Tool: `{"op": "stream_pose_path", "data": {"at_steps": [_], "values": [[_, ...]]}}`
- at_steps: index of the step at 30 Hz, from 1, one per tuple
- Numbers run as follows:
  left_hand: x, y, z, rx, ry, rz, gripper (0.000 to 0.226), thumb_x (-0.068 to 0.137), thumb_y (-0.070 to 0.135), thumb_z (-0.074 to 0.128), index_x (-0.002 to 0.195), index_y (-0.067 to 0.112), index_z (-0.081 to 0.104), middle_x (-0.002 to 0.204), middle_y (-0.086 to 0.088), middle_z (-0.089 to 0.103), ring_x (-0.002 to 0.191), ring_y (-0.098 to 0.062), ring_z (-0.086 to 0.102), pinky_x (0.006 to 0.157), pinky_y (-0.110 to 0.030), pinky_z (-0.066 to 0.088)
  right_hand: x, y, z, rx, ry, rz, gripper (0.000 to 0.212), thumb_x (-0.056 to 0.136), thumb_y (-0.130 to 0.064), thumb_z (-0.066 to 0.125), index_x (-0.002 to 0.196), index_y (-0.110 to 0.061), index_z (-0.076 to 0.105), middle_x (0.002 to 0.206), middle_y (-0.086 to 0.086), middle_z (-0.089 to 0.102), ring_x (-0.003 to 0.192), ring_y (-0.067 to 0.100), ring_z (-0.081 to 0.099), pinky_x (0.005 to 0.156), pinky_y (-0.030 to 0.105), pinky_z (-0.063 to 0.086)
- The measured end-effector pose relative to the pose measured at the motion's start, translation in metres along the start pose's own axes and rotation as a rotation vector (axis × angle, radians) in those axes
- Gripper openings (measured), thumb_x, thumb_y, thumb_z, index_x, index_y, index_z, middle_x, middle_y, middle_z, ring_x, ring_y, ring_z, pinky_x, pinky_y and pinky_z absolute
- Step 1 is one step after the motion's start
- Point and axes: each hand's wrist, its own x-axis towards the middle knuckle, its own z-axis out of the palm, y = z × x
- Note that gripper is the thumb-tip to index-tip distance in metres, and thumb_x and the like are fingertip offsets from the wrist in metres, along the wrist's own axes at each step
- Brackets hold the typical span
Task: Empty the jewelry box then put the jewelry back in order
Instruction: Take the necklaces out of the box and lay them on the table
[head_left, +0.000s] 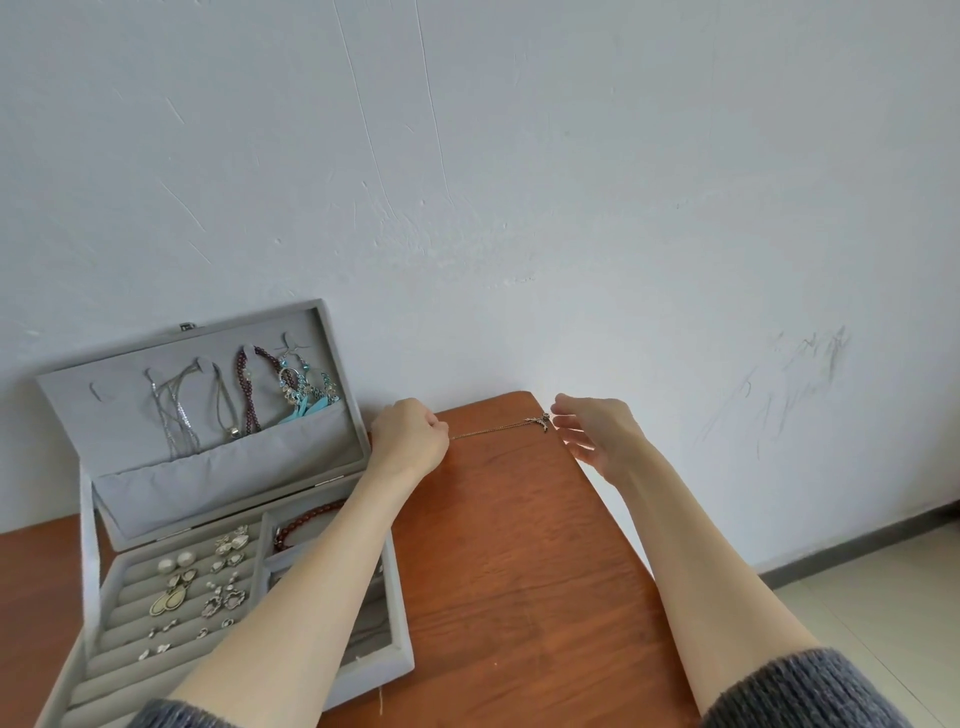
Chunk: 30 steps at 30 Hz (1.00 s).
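A grey velvet jewelry box (91, 571) stands open at the left of the wooden table (519, 571). Its lid holds several hanging necklaces (244, 395). The ring rolls carry several earrings (197, 587), and a red bead bracelet (306, 519) lies in a right compartment. A thin chain necklace (493, 428) with a small pendant (540, 420) is stretched out near the table's far edge. My left hand (410, 441) pinches its left end. My right hand (592, 431) holds the pendant end between thumb and finger, the other fingers spread.
A white scuffed wall rises right behind the table. The table's right edge drops to a tiled floor (883, 597) with a dark baseboard. My left forearm crosses over the box's right compartments and hides part of them.
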Motion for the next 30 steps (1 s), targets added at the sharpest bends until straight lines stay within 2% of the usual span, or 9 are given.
{"op": "stream_pose_path", "data": {"at_steps": [4,8,14,16,19,22,25,28,30], "values": [[-0.009,0.001,-0.009,0.066,0.025,0.085,0.024,0.094,0.009,0.04,0.094,0.002,0.063,0.1,-0.013,0.06,0.095,-0.027,0.053,0.08,-0.028,0.041,-0.011,-0.006,0.006,-0.171,0.103,-0.181,0.015,0.088,-0.017,0.053,0.083,-0.008,0.064,0.08,0.002,0.06,0.077,0.017,0.053,0.067,0.026,0.041],[-0.023,-0.002,-0.032,-0.048,0.043,0.133,0.025,0.095,0.011,0.04,0.102,0.011,0.064,0.106,-0.006,0.063,0.101,-0.02,0.055,0.082,-0.022,0.037,-0.032,-0.014,0.026,-0.289,0.128,-0.346,0.021,0.088,-0.018,0.049,0.083,-0.007,0.067,0.082,0.004,0.062,0.077,0.02,0.055,0.071,0.03,0.044],[-0.063,-0.041,-0.08,-0.184,0.251,0.169,0.022,0.094,0.013,0.045,0.104,0.013,0.065,0.105,0.002,0.066,0.09,-0.006,0.054,0.08,-0.015,0.035,-0.081,0.0,0.079,-0.512,-0.098,-0.488,0.024,0.091,-0.021,0.05,0.098,-0.007,0.068,0.098,0.007,0.069,0.091,0.02,0.062,0.083,0.032,0.046],[-0.078,-0.065,-0.092,-0.178,0.375,0.176,0.022,0.093,0.011,0.046,0.108,0.013,0.062,0.109,0.0,0.063,0.096,-0.007,0.053,0.082,-0.015,0.034,-0.097,0.014,0.096,-0.557,-0.18,-0.499,0.033,0.093,-0.027,0.048,0.118,-0.009,0.06,0.118,0.008,0.064,0.111,0.021,0.057,0.095,0.032,0.043],[-0.098,-0.108,-0.107,-0.105,0.513,0.107,0.031,0.092,0.01,0.047,0.123,0.007,0.049,0.123,-0.008,0.05,0.118,-0.02,0.045,0.097,-0.023,0.031,-0.121,0.034,0.122,-0.572,-0.309,-0.452,0.052,0.098,-0.031,0.04,0.144,-0.008,0.029,0.147,0.007,0.038,0.135,0.02,0.036,0.11,0.03,0.028],[-0.114,-0.14,-0.116,-0.046,0.452,0.019,0.055,0.094,0.014,0.045,0.143,0.003,0.022,0.149,-0.014,0.021,0.14,-0.024,0.02,0.111,-0.026,0.015,-0.134,0.047,0.14,-0.616,-0.34,-0.481,0.057,0.099,-0.03,0.036,0.147,-0.009,0.014,0.155,0.004,0.021,0.142,0.016,0.02,0.114,0.027,0.017],[-0.119,-0.154,-0.115,0.078,0.4,0.021,0.065,0.096,0.021,0.041,0.146,0.004,0.005,0.156,-0.013,-0.003,0.144,-0.025,-0.001,0.114,-0.032,0.005,-0.137,0.049,0.146,-0.637,-0.319,-0.457,0.057,0.1,-0.03,0.034,0.148,-0.011,0.011,0.155,0.002,0.019,0.143,0.016,0.019,0.113,0.026,0.016],[-0.119,-0.164,-0.117,-0.108,0.282,-0.044,0.067,0.098,0.022,0.036,0.146,0.005,-0.008,0.156,-0.009,-0.014,0.144,-0.018,-0.01,0.113,-0.027,-0.003,-0.139,0.051,0.152,-0.657,-0.319,-0.454,0.056,0.1,-0.029,0.033,0.149,-0.012,0.009,0.155,0.002,0.02,0.142,0.017,0.021,0.112,0.026,0.019],[-0.119,-0.175,-0.118,-0.21,0.169,-0.077,0.068,0.099,0.024,0.033,0.146,0.008,-0.013,0.156,-0.005,-0.015,0.144,-0.015,-0.008,0.109,-0.021,-0.001,-0.141,0.053,0.159,-0.656,-0.326,-0.463,0.056,0.1,-0.028,0.032,0.149,-0.013,0.009,0.155,0.001,0.02,0.142,0.017,0.021,0.111,0.026,0.019]]}}
